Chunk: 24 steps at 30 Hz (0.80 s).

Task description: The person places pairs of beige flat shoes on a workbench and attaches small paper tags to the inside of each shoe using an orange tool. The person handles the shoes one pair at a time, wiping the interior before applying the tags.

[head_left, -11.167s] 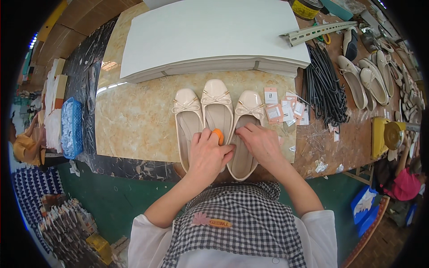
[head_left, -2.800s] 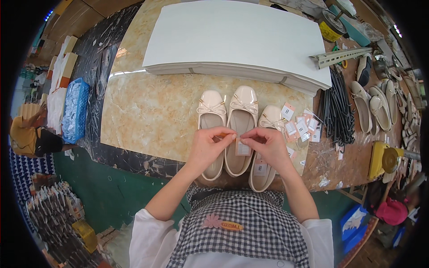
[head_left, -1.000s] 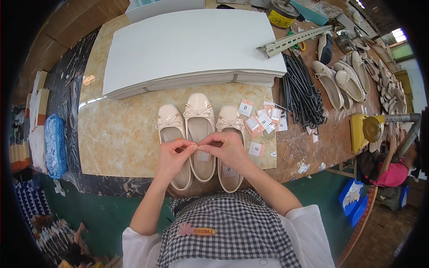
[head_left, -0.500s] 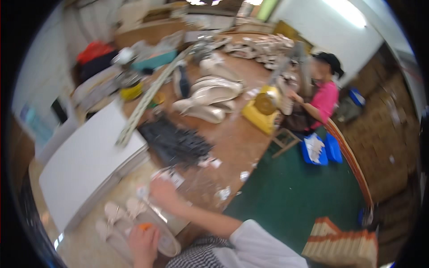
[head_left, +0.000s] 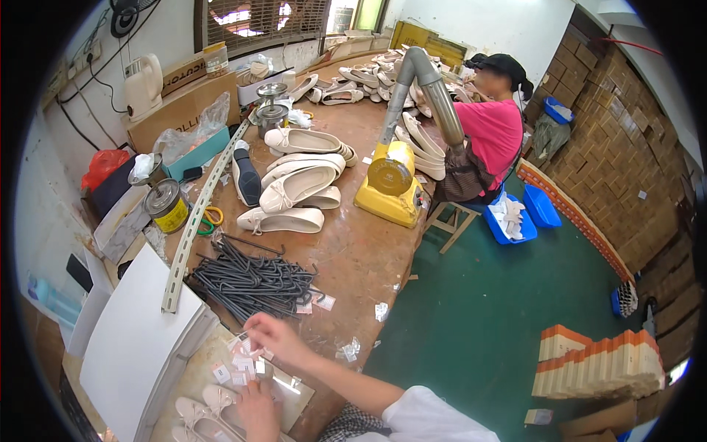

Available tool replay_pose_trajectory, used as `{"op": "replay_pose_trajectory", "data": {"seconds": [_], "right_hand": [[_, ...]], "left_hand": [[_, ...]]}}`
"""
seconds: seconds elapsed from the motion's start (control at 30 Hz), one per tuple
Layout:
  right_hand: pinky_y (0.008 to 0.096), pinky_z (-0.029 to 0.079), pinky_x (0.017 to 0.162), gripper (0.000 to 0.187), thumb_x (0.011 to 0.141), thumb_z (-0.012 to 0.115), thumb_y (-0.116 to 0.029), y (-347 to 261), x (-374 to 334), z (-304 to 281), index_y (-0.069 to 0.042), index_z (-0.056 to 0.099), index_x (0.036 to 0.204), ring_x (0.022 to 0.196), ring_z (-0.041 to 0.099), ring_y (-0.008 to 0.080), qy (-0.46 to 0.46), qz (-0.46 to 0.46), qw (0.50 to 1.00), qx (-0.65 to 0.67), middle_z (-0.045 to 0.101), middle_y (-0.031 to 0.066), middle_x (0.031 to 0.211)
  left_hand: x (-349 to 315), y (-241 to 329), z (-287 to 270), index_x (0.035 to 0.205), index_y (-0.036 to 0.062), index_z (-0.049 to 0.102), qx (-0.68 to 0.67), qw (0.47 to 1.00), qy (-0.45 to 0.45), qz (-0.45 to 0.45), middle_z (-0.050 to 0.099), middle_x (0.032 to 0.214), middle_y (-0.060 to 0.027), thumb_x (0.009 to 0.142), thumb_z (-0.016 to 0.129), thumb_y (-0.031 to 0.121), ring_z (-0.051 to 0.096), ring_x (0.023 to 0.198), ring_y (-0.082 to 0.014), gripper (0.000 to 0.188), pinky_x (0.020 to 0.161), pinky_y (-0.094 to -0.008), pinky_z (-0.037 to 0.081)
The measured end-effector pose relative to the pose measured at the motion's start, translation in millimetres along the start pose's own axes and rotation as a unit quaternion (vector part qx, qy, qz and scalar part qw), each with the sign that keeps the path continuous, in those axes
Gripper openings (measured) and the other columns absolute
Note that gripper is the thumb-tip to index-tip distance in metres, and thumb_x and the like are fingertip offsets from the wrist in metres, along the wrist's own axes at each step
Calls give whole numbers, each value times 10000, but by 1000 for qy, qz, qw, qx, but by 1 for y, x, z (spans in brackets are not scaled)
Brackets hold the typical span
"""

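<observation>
A pair of pale beige flats with bows [head_left: 197,417] lies at the near left of the bench. Just right of them my left hand [head_left: 258,409] rests, its fingers stretched toward a loose group of small white and pink labels [head_left: 240,363]. Over the far end of those labels hovers my right hand [head_left: 278,340], thumb and fingers drawn together in a pinch; whatever is between the fingertips is too small to make out. Beyond it lies a heap of black hooked rods [head_left: 250,278].
White board stack [head_left: 140,346] at left, with a slotted metal strip [head_left: 197,221] across it. More flats [head_left: 294,188], a can [head_left: 166,206] and a yellow machine with a duct [head_left: 390,184] stand farther off. A person in pink [head_left: 490,125] sits beyond; blue bins [head_left: 509,219] are nearby.
The view has shifted and become sharper. My left hand has gone from over the flats to the labels, and the orange thing at its fingers no longer shows. My right hand stays near the labels.
</observation>
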State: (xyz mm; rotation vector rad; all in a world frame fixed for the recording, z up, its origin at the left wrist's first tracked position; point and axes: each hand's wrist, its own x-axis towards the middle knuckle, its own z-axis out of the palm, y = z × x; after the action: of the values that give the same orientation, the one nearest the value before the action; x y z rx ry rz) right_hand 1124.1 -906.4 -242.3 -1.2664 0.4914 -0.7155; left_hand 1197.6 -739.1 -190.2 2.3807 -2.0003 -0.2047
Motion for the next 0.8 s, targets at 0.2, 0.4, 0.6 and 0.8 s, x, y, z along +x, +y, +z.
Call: {"op": "replay_pose_trajectory", "data": {"seconds": [0.2, 0.4, 0.6, 0.8], "right_hand": [[215, 496, 623, 280, 967, 539, -171, -48, -5, -46, -36, 569, 1210, 746, 640, 72, 78, 35, 996, 22, 693, 50, 944], [206, 459, 555, 225, 965, 551, -197, -58, -3, -106, -26, 656, 1067, 587, 564, 56, 246, -29, 969, -9, 689, 30, 832], [213, 413, 510, 188, 947, 575, -158, -104, -31, -89, -7, 676, 993, 590, 554, 56, 282, -107, 952, -59, 634, 3, 705], [289, 430, 488, 73, 763, 677, -32, -125, -61, -6, -34, 640, 826, 527, 567, 182, 137, -333, 848, -389, 567, 72, 624]], "left_hand": [[0, -16, 23, 1000, 75, 580, -15, 1000, 3, -20, 563, 984, -96, 652, 800, 200, 556, 969, -274, 431, 800, -395, 430], [3, -11, 16, 1019, 57, 589, -58, 998, -13, 14, 623, 748, -99, 725, 751, 166, 616, 767, -277, 353, 701, -371, 464], [26, -17, -27, 1086, -15, 626, -565, 811, 72, -135, 675, 980, -162, 793, 623, 1, 669, 851, -267, 294, 707, -317, 524], [42, 41, -97, 976, -3, 679, -404, 861, 302, 57, 711, 950, -136, 778, 598, -96, 698, 825, -236, 233, 722, -309, 537]]}}
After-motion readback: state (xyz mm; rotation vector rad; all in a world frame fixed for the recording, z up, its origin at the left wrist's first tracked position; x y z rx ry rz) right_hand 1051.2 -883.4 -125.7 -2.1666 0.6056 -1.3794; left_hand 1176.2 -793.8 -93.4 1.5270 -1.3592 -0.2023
